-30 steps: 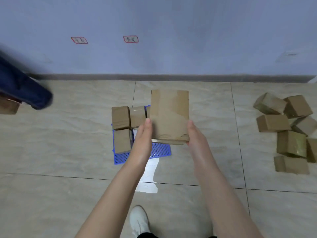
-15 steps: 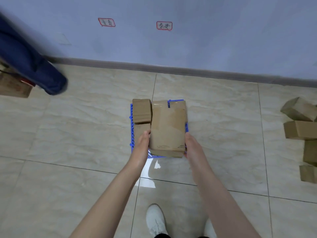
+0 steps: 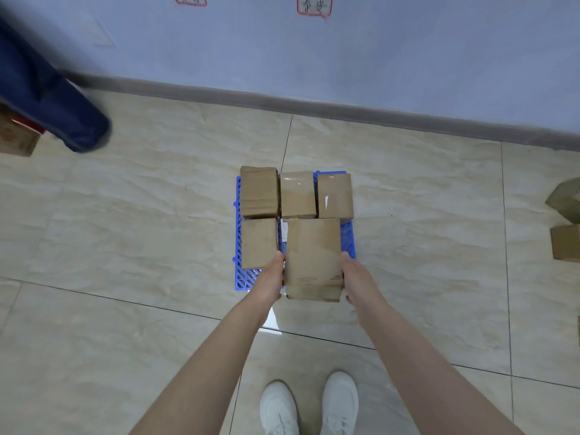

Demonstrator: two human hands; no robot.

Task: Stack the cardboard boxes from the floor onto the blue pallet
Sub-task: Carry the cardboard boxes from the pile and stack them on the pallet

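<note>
Large brown cardboard box [image 3: 312, 257] over the near right part of the blue slatted plastic pallet [image 3: 246, 279], clamped between left hand [image 3: 271, 279] and right hand [image 3: 356, 279], palms flat against its sides. Four smaller brown cardboard boxes [image 3: 259, 191] on the pallet: three along the far edge, one at near left. More cardboard boxes [image 3: 566, 243] on the beige tiled floor [image 3: 125, 246], well apart at right.

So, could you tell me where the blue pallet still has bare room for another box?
The blue plastic pallet shows bare grid at its near left corner, below the front-left cardboard box, and a strip right of the large cardboard box held between the left hand and right hand. The far row is crowded with three boxes.
</note>
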